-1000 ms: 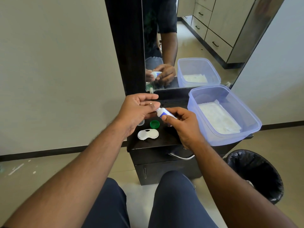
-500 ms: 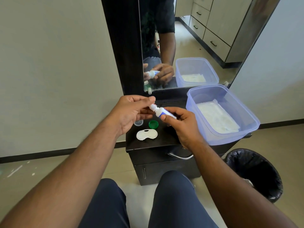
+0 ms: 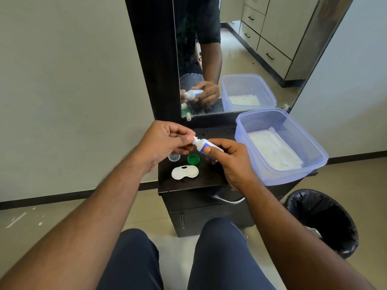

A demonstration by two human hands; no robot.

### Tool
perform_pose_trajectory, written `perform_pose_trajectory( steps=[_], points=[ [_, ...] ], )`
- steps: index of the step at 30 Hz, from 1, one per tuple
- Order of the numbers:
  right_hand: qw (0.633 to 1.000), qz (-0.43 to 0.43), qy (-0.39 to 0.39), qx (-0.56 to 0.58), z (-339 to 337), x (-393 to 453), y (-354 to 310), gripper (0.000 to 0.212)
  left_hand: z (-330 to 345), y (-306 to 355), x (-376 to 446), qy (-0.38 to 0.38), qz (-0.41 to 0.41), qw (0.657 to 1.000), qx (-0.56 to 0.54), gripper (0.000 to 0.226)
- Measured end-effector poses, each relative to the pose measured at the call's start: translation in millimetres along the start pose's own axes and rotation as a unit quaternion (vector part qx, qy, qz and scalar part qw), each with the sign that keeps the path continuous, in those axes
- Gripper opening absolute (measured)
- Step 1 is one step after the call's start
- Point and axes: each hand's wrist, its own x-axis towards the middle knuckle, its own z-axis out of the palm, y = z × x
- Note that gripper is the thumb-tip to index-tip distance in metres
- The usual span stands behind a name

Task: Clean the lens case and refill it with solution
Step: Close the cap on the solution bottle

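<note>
Two hands: right hand (image 3: 234, 164) grips solution bottle (image 3: 206, 146), left hand (image 3: 165, 141) pinches its tip.

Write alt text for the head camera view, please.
A person's right hand holds a small solution bottle while the left hand pinches its cap, above an open white lens case on a dark cabinet.

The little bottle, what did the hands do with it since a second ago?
The left hand slid its fingers out to the tip of the bottle and now pinches the cap there. The right hand kept gripping the bottle. Lens case and green lid stayed put.
</note>
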Motion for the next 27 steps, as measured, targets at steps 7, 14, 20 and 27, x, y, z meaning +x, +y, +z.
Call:
perform_pose_trajectory(
  steps=[7, 14, 20, 27],
  points=[
    [0.997, -0.046, -0.017, -0.062, 1.9, -0.3, 2.5, 0.035, 2.3, 3.5, 3.4, 0.024, -0.078, 0.99, 0.116, 0.025],
    [1.0, -0.011, 0.007, 0.011, 1.4, 0.7, 0.4, 0.029, -1.5, 3.9, 0.2, -0.048, 0.023, 0.998, 0.026, 0.027],
    [1.0, -0.008, 0.01, 0.012, 1.2, 1.2, 2.1, 0.026, 3.8, 8.2, 0.1, -0.002, -0.037, 0.999, -0.018, 0.036],
    [1.0, 0.003, 0.018, 0.003, 0.3, 1.9, 1.9, 0.029, -4.0, 5.9, 1.7, -0.063, 0.0, 0.994, 0.086, 0.04]
  ],
)
